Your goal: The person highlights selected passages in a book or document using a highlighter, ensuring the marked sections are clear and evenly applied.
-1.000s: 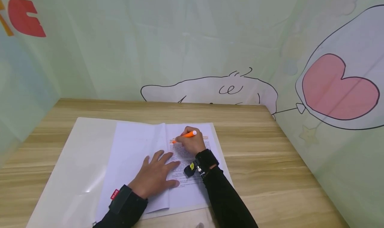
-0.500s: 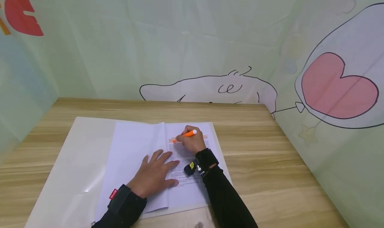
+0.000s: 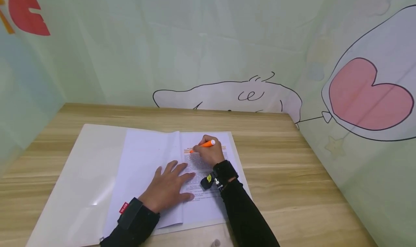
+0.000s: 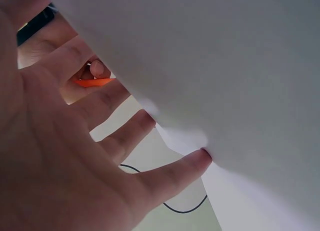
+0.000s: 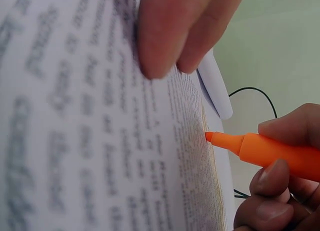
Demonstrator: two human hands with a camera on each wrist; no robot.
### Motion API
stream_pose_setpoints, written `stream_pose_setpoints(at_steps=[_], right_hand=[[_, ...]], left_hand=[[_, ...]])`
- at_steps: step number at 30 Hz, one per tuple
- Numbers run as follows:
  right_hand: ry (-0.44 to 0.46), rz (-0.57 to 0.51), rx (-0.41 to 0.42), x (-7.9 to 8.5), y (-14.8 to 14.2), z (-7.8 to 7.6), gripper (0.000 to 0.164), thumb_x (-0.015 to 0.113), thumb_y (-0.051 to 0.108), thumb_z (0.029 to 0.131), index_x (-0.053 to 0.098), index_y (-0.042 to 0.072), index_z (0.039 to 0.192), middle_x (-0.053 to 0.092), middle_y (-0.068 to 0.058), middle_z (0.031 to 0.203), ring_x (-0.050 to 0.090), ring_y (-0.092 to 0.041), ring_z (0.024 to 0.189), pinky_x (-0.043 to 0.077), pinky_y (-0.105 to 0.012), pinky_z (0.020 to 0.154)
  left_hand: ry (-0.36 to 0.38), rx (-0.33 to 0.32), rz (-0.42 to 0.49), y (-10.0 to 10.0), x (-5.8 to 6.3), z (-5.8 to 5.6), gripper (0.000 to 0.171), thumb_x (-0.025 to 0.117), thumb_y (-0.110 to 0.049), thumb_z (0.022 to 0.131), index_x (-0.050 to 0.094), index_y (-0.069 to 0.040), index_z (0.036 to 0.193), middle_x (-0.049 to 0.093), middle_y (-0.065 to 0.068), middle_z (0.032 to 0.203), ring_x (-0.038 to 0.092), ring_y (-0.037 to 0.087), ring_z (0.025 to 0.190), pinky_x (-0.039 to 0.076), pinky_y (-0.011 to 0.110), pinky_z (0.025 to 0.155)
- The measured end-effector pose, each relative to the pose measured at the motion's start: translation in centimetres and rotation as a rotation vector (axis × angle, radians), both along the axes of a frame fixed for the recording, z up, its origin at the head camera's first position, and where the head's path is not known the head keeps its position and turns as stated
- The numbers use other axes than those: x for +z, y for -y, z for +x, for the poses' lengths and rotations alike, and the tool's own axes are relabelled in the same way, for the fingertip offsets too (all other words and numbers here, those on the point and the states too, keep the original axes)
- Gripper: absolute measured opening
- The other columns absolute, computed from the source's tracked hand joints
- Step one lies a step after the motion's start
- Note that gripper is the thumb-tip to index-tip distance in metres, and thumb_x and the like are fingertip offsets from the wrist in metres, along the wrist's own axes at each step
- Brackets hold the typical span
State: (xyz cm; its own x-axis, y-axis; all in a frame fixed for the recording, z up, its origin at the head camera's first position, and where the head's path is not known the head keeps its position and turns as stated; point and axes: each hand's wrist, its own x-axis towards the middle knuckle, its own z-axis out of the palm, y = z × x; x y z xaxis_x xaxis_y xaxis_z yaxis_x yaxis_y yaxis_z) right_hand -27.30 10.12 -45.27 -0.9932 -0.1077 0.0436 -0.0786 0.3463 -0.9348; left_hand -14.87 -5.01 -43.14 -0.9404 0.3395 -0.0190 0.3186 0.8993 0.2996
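My right hand (image 3: pixel 210 154) pinches an orange highlighter (image 3: pixel 207 143) near the top of a printed page (image 3: pixel 204 212). In the right wrist view, the highlighter's orange tip (image 5: pixel 209 136) meets the page beside orange-marked lines of text. My left hand (image 3: pixel 167 189) lies spread over the fold, with its palm on the blank left-hand page (image 3: pixel 144 153) and its fingertips reaching onto the printed side. From the left wrist view, the left fingers (image 4: pixel 175 176) press on the paper, and the orange pen shows behind them.
Under the pages lies an open folder with a glossy pale cover (image 3: pixel 81 182), spread over the left of the wooden table (image 3: pixel 308 196). A black device (image 3: pixel 208 182) hangs from the right wristband. Printed cloth walls (image 3: pixel 195 41) stand behind and beside the table.
The highlighter tip has moved slightly right along a line near the page's top, leaving a longer orange mark. My left hand stays in place; the head view shifts a little.
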Motion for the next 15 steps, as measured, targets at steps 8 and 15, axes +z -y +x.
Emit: stream_pose_setpoints(at_steps=[8,15], right_hand=[[-0.005,0.01,-0.007,-0.02,-0.08,-0.1,0.03,0.075,0.006,0.081,0.053,0.011,0.062,0.046,0.003,0.054,0.046,-0.012,0.05,0.033,-0.022,0.043],[-0.002,0.016,-0.008,0.06,-0.24,-0.03,0.029,0.074,0.006,0.081,0.053,0.011,0.062,0.047,0.003,0.055,0.048,-0.014,0.053,0.035,-0.023,0.046]], left_hand=[[-0.014,-0.001,-0.014,-0.03,-0.07,-0.06,0.064,0.083,-0.046,0.076,0.065,-0.022,0.132,0.05,0.01,0.147,0.035,0.04,0.14,0.033,0.075,0.104],[-0.021,-0.006,-0.022,-0.02,-0.04,-0.07,0.064,0.083,-0.046,0.076,0.065,-0.021,0.133,0.051,0.01,0.147,0.036,0.04,0.139,0.034,0.075,0.104]])
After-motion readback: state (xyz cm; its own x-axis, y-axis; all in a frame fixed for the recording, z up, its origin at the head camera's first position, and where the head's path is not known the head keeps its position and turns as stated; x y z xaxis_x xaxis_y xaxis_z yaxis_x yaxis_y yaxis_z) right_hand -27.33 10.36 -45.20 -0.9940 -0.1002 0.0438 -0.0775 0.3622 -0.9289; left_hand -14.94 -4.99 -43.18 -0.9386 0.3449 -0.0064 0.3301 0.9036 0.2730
